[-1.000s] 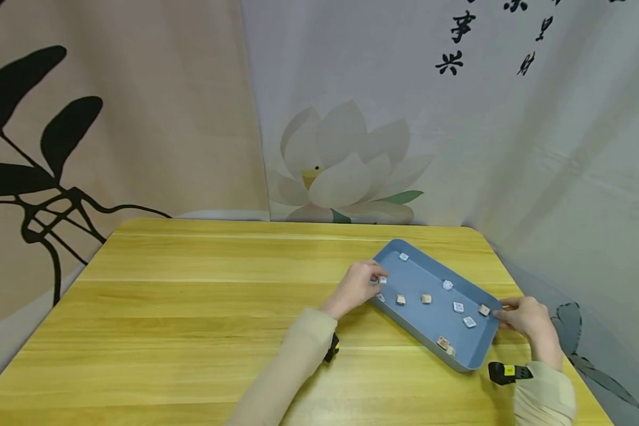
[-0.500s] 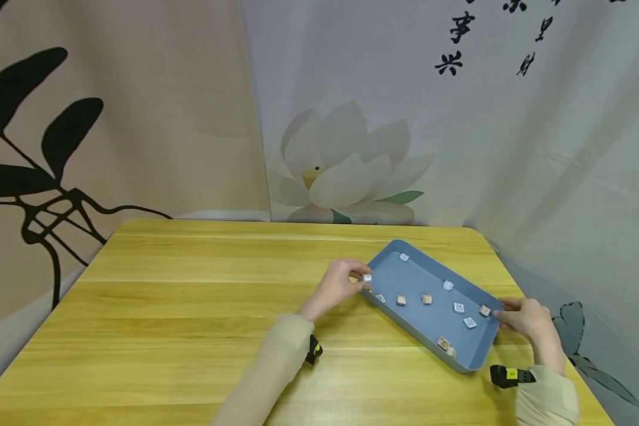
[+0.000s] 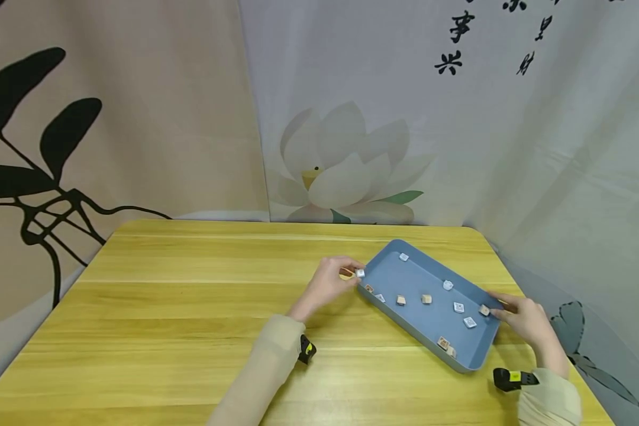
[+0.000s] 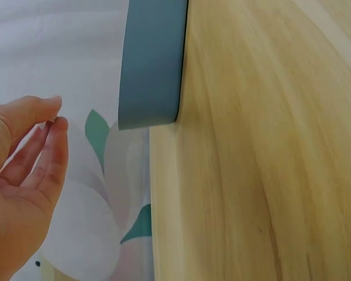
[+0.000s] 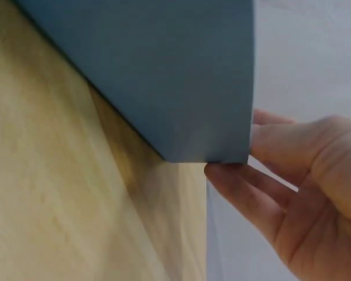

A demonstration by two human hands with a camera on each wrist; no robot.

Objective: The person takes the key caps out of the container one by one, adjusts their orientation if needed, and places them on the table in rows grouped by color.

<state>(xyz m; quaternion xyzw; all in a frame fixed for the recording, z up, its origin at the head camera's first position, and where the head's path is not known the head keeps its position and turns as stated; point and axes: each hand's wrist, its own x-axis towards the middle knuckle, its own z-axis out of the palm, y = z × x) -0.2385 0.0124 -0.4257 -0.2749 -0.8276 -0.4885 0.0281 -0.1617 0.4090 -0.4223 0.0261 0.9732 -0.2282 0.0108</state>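
A blue rectangular tray lies at an angle on the right half of the table, with several small white and tan blocks in it, some with printed faces. Between thumb and fingertips, my left hand pinches a small white block right at the tray's left end. In the left wrist view the block is mostly hidden by the fingertips. My right hand grips the tray's right end, its thumb over the rim beside a tan block. The right wrist view shows fingers against the tray's wall.
The wooden table stretches left and in front of the tray. Behind it hangs a printed curtain with a lotus and dark leaves. The tray's far right side lies near the table's right edge.
My left hand has moved left, carrying the white block from over the tray's inside to its left end. The right hand stays at the tray's right end, its fingers slightly shifted.
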